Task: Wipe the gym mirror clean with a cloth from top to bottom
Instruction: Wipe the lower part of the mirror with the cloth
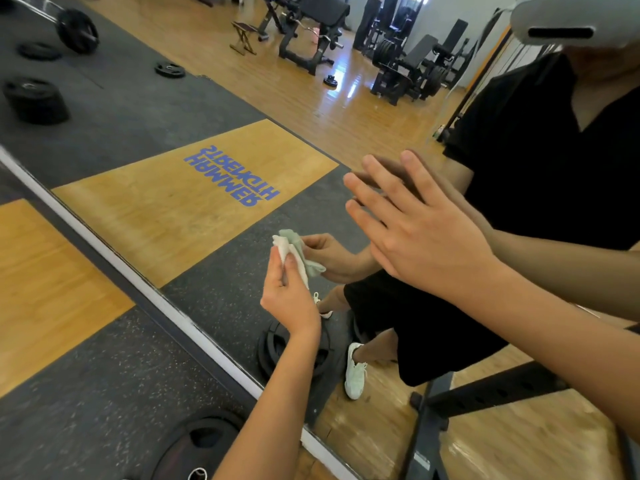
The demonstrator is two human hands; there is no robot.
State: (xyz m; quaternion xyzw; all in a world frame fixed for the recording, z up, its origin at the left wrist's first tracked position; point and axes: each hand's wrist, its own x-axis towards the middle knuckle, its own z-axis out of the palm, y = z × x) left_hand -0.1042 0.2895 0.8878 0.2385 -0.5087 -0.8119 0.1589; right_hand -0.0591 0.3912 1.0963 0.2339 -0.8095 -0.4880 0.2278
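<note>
The gym mirror (pixel 214 109) fills most of the view, its silver bottom frame running diagonally from upper left to lower middle. My left hand (pixel 289 296) grips a crumpled white cloth (pixel 287 252) and holds it against the glass low on the mirror. The cloth's reflection looks pale green just beyond it. My right hand (pixel 415 233) is flat, fingers straight and spread, pressed on the glass to the right and higher up. The reflection shows a person in black clothes meeting both hands.
A black weight plate (pixel 201 448) lies on the rubber floor below my left arm. A dark metal rack bar (pixel 485 393) crosses at lower right. Reflected benches, plates and machines appear in the mirror above.
</note>
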